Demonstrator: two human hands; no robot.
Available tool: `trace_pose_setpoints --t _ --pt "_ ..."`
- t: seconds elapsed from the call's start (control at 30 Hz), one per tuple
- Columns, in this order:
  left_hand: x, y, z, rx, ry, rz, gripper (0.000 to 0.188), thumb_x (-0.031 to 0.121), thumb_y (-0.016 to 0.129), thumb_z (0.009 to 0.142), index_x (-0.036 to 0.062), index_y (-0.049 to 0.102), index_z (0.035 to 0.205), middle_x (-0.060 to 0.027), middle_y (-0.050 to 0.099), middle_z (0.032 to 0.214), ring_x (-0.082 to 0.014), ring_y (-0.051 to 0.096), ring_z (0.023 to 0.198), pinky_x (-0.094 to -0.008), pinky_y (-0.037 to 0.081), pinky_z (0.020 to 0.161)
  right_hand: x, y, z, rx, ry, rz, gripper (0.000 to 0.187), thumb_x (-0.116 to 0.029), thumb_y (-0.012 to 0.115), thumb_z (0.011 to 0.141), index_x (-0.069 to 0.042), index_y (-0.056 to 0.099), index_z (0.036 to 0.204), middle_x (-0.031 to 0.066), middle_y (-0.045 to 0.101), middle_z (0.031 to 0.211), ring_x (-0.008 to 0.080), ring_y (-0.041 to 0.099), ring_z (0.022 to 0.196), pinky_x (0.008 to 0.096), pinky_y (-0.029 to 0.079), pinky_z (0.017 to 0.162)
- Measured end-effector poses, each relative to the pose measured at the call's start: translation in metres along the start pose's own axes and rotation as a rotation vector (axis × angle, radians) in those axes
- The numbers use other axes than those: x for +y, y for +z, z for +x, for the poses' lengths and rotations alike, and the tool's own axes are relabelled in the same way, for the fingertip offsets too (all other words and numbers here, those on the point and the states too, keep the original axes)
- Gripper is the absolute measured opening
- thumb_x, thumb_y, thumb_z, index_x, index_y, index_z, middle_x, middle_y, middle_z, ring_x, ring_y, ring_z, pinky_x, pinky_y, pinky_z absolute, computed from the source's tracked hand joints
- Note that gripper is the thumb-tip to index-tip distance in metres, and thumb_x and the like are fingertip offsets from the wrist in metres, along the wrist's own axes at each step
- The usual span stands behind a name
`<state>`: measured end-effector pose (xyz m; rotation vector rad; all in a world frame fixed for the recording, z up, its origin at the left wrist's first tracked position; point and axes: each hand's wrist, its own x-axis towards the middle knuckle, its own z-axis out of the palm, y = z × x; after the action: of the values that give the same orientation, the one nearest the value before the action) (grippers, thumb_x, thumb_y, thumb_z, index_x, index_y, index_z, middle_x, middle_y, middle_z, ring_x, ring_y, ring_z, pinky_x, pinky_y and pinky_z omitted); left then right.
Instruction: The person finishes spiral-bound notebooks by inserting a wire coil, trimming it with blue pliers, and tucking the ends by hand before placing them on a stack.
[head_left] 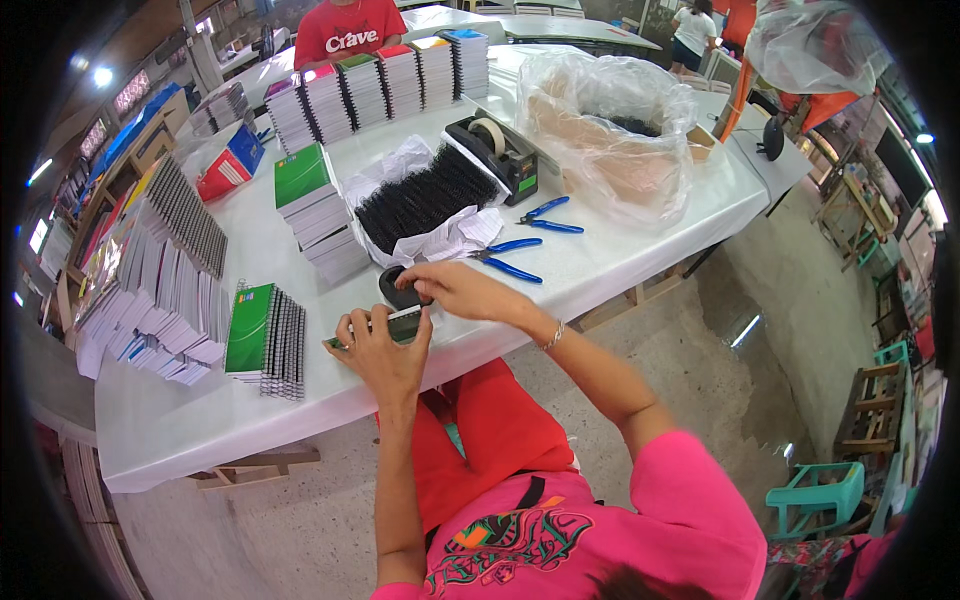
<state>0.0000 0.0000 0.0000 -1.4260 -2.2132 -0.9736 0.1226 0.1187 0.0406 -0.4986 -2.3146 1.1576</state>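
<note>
At the table's near edge, my left hand (pixel 383 352) grips a small green notebook (pixel 405 325) with the thumb on one side and fingers on the other. My right hand (pixel 455 290) is just above and right of it, its fingers curled in at the notebook's far edge. Whatever those fingers pinch is too small to make out. A rounded black object (pixel 392 284) lies beside the right fingertips. Further back, a paper-lined tray holds many black spiral coils (pixel 430 200). Two blue-handled pliers (pixel 510 265) and cutters (pixel 548 218) lie to the right.
Left of my hands stand spiral-bound green notebooks (pixel 262 335) and a large stack of notebooks (pixel 165 270). Green-covered pads (pixel 315 205) are piled behind. A tape dispenser (pixel 500 150) and a plastic-lined box (pixel 610 140) sit farther back. Across the table is a person in a red shirt (pixel 350 30).
</note>
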Motion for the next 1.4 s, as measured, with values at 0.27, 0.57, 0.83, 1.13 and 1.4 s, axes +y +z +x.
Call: trace_pose_setpoints --t 0.27,0.57,0.83,1.13,1.4 --pt "0.005 0.004 0.003 0.047 0.032 -0.024 0.042 0.044 0.077 0.071 0.0105 0.059 0.089 -0.0046 0.051 0.096 -0.0293 0.046 0.111 -0.0691 0.029 0.097 0.018 0.015 -0.023 0.261 -0.163 -0.051 0.023 -0.015 0.06 0.092 -0.005 0.069 0.112 0.0124 0.064 0.091 0.0229 0.059 0.081 0.0333 0.047 0.075" --pt "0.001 -0.001 0.003 0.034 0.059 -0.068 0.034 0.039 0.08 0.069 0.0145 0.066 0.088 -0.0002 0.054 0.094 -0.0281 0.046 0.11 -0.0679 0.027 0.097 0.011 0.013 -0.03 0.244 -0.026 -0.023 0.024 -0.014 0.068 0.086 -0.011 0.071 0.11 0.0103 0.063 0.088 0.0199 0.055 0.074 0.0317 0.046 0.071" --pt "-0.01 -0.012 0.006 -0.091 0.065 -0.164 0.03 0.044 0.076 0.075 0.0178 0.071 0.09 0.0012 0.055 0.095 -0.025 0.045 0.111 -0.0622 0.024 0.1 0.002 0.016 -0.03 0.251 -0.088 -0.159 0.019 -0.013 0.064 0.088 -0.01 0.072 0.106 0.0104 0.063 0.084 0.0251 0.06 0.075 0.0347 0.046 0.07" --pt "-0.01 -0.019 0.01 -0.172 0.052 -0.227 0.029 0.045 0.072 0.08 0.0184 0.072 0.091 0.0022 0.055 0.095 -0.0232 0.045 0.111 -0.0606 0.022 0.102 0.004 0.017 -0.028 0.243 -0.154 -0.114 0.019 -0.016 0.062 0.091 -0.004 0.071 0.104 0.0129 0.063 0.081 0.0268 0.06 0.076 0.0375 0.046 0.07" --pt "-0.01 -0.02 0.01 -0.205 0.046 -0.236 0.026 0.044 0.071 0.082 0.02 0.072 0.091 0.0028 0.057 0.098 -0.0234 0.044 0.112 -0.0606 0.021 0.102 -0.01 0.014 -0.031 0.171 -0.107 0.118 0.019 -0.007 0.058 0.092 0.001 0.065 0.107 0.0113 0.062 0.075 0.0181 0.061 0.074 0.0314 0.047 0.068"
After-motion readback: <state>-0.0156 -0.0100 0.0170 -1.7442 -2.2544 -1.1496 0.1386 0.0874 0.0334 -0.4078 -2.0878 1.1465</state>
